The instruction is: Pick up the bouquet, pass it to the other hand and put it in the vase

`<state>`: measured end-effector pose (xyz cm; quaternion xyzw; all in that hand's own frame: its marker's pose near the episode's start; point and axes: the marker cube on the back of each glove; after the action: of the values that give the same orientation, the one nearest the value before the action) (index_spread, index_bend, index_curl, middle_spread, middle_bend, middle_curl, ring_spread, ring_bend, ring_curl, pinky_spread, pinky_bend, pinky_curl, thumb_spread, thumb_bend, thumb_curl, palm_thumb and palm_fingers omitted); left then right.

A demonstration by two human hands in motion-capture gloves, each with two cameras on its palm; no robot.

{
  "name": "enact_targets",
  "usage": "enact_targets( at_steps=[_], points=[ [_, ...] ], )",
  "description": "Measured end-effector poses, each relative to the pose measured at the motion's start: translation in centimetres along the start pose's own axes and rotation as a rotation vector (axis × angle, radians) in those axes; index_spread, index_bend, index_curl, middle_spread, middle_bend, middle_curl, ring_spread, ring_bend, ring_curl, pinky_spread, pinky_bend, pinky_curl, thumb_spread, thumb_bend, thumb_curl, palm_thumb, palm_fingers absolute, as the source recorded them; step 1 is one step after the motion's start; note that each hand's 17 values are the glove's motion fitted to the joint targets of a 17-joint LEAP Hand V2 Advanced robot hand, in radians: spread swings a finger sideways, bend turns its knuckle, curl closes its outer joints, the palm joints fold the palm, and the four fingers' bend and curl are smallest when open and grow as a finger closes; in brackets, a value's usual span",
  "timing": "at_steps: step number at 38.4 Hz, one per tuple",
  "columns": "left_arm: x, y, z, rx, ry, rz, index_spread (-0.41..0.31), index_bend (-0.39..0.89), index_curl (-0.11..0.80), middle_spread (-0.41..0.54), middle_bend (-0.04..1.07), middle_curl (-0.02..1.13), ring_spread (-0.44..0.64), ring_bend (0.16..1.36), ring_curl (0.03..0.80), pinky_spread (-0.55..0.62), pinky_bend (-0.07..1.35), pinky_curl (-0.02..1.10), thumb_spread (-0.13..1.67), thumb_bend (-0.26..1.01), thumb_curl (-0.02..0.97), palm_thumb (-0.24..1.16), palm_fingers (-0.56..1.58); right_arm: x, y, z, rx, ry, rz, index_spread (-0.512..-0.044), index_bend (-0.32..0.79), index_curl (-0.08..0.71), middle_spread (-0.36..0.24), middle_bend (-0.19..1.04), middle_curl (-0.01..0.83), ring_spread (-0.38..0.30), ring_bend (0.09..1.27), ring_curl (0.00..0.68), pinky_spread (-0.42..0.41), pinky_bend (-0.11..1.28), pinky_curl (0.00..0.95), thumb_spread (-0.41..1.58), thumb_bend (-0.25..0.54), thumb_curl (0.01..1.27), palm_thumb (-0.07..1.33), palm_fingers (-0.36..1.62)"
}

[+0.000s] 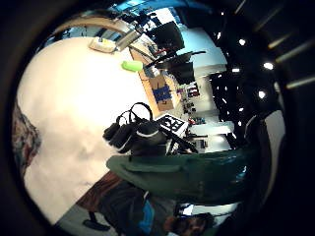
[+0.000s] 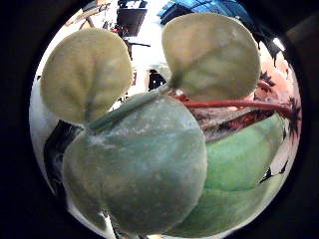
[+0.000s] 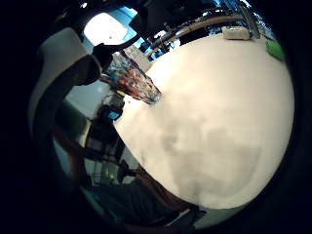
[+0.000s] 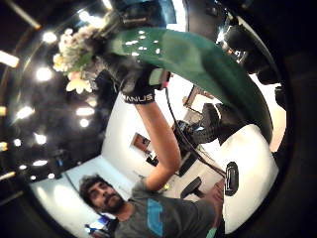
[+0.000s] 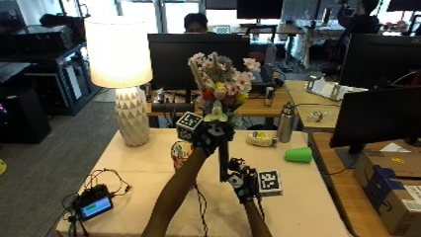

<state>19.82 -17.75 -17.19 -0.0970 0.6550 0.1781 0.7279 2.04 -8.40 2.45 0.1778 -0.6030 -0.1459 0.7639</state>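
In the outside view my left hand (image 5: 212, 134) grips the bouquet (image 5: 220, 81) by its stems and holds it upright, high over the table. Pink, white and red flowers stand above the hand. The stems hang down to my right hand (image 5: 242, 180), which is at their lower end. The colourful vase (image 5: 179, 150) stands on the table, partly hidden behind my left forearm. The right thumb side view shows the left hand (image 4: 138, 82) round the stems, with a long green leaf (image 4: 198, 54) crossing close by. Round green leaves (image 2: 134, 164) fill the left thumb side view. The vase (image 3: 131, 80) is near the table edge.
A white lamp (image 5: 125, 74) stands at the table's far left. A green cup (image 5: 298, 154), a metal bottle (image 5: 284, 123) and a pale object (image 5: 262, 139) sit at the far right. A small device with cables (image 5: 94, 203) lies near the front left corner.
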Motion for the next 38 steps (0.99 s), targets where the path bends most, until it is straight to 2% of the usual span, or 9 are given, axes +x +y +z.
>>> enact_targets(
  at_steps=[2,6,11,20,27,32,38],
  points=[
    [1.0,0.4,-0.5,0.021,0.008,-0.017,-0.363,0.25,0.472,-0.355,0.53,0.5,-0.37,0.66,0.435,-0.4,0.45,0.44,0.43,-0.04,0.6,0.83,1.39,0.0,0.4,-0.7,0.003,0.021,-0.004,-0.289,0.08,0.324,-0.192,0.46,0.515,-0.216,0.68,0.469,-0.095,0.59,0.423,0.72,-0.025,0.7,0.93,0.93],
    [3.1,1.0,-1.8,0.079,-0.034,0.005,-0.367,0.26,0.481,-0.361,0.54,0.51,-0.37,0.67,0.442,-0.41,0.46,0.45,0.51,-0.05,0.589,0.82,1.4,0.9,1.1,-2.2,0.029,0.068,0.106,-0.289,0.08,0.303,-0.191,0.43,0.5,-0.201,0.63,0.446,-0.022,0.56,0.403,0.79,-0.028,0.67,0.91,0.9],
    [5.1,1.8,-4.0,0.151,-0.087,0.036,-0.37,0.27,0.489,-0.369,0.56,0.51,-0.37,0.68,0.448,-0.41,0.47,0.45,0.59,-0.04,0.568,0.8,1.4,1.5,1.5,-3.4,0.055,0.094,0.166,-0.29,0.1,0.294,-0.191,0.41,0.488,-0.176,0.55,0.422,0.051,0.54,0.389,0.86,-0.023,0.64,0.91,0.88],
    [7.4,3.1,-9.2,0.315,-0.093,0.071,-0.375,0.28,0.501,-0.376,0.58,0.52,-0.37,0.69,0.454,-0.42,0.47,0.45,0.69,-0.04,0.536,0.79,1.39,2.2,1.1,-3.8,0.073,0.17,0.13,-0.293,0.14,0.297,-0.19,0.37,0.472,-0.16,0.48,0.397,0.134,0.48,0.366,0.91,-0.024,0.6,0.91,0.92],
    [7.6,4.3,-14.4,0.539,-0.117,0.084,-0.376,0.29,0.508,-0.377,0.59,0.52,-0.38,0.7,0.456,-0.42,0.47,0.45,0.73,-0.04,0.513,0.79,1.39,1.6,0.9,-2.5,0.064,0.159,0.164,-0.292,0.13,0.304,-0.191,0.35,0.469,-0.152,0.43,0.39,0.178,0.44,0.356,0.93,-0.024,0.58,0.91,0.93],
    [6.2,4.5,-18.0,0.689,-0.136,0.084,-0.379,0.3,0.512,-0.38,0.6,0.52,-0.37,0.7,0.457,-0.41,0.47,0.45,0.75,-0.04,0.499,0.78,1.38,2.1,0.5,-1.7,0.049,0.209,0.1,-0.292,0.13,0.304,-0.191,0.34,0.467,-0.143,0.41,0.391,0.202,0.41,0.35,0.93,-0.023,0.56,0.92,0.94],
    [4.0,5.1,-20.5,0.717,-0.086,0.06,-0.382,0.3,0.515,-0.376,0.6,0.52,-0.37,0.7,0.458,-0.41,0.46,0.45,0.78,-0.04,0.479,0.77,1.38,2.1,0.2,-0.5,0.033,0.185,0.107,-0.293,0.12,0.305,-0.192,0.33,0.465,-0.14,0.38,0.391,0.225,0.39,0.347,0.94,-0.023,0.55,0.92,0.94]
  ],
)
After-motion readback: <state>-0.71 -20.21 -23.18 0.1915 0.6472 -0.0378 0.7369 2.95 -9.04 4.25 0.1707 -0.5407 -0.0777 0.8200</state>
